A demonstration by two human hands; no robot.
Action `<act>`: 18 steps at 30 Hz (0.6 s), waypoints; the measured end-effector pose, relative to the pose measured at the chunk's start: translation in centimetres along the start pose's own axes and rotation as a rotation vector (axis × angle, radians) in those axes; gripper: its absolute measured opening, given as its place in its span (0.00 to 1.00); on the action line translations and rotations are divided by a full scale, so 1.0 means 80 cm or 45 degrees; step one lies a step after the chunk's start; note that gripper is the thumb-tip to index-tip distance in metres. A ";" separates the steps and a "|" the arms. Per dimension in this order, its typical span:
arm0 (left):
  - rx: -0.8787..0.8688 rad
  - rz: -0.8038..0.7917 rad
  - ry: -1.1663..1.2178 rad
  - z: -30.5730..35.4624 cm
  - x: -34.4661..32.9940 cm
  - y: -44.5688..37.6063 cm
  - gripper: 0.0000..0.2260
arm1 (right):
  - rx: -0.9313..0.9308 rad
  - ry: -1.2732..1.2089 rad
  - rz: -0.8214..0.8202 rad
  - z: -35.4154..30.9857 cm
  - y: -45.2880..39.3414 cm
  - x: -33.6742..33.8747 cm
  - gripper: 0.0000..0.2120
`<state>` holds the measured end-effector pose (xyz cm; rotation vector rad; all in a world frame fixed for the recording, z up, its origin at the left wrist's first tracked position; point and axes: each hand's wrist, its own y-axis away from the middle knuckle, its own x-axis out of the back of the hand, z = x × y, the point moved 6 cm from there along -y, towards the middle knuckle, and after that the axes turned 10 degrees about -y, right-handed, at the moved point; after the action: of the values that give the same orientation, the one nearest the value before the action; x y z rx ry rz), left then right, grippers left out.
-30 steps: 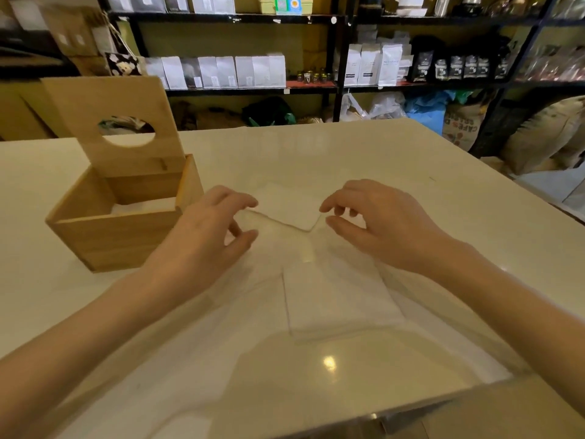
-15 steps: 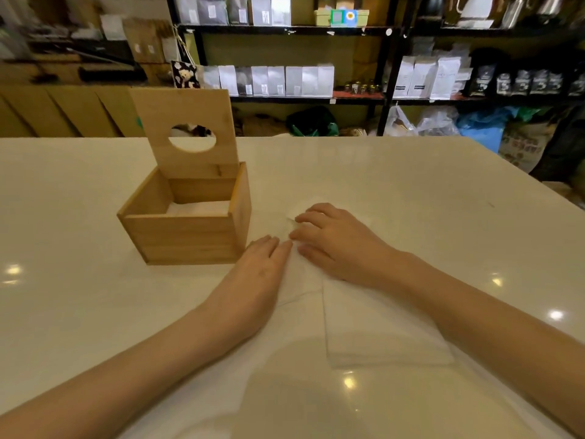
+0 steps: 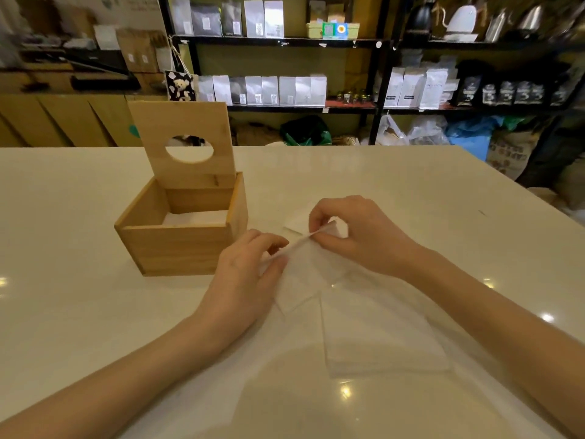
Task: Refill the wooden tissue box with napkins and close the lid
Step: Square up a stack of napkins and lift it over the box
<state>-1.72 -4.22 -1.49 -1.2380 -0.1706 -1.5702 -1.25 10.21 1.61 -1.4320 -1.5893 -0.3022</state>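
A wooden tissue box (image 3: 177,245) stands left of centre on the white table, with white napkins (image 3: 196,218) low inside it. Its lid (image 3: 183,144), pierced by an oval hole, stands upright at the back. Just right of the box, my left hand (image 3: 243,280) and my right hand (image 3: 357,236) pinch the raised edge of one white napkin (image 3: 300,274). Another napkin (image 3: 296,220) lies flat behind my right hand. A stack of napkins (image 3: 376,340) in clear wrap lies nearer me, under my right forearm.
The glossy white table (image 3: 411,185) stretches far to the right and back. Behind it run black shelves (image 3: 285,42) with white and dark bags, plus sacks on the floor. Wooden cabinets (image 3: 47,118) stand at the back left.
My hands were flat on the napkin half a second ago; now both pinch its edge and lift it off the table. The view has shifted, so the box sits further right.
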 end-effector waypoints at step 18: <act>0.463 -0.708 0.844 0.060 -0.008 -0.019 0.05 | -0.614 -0.960 0.264 0.018 0.115 0.081 0.05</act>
<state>-0.12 -0.03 0.86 -0.3509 -0.3697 -2.2246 6.93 17.99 2.18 -2.2478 -2.0123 -0.0051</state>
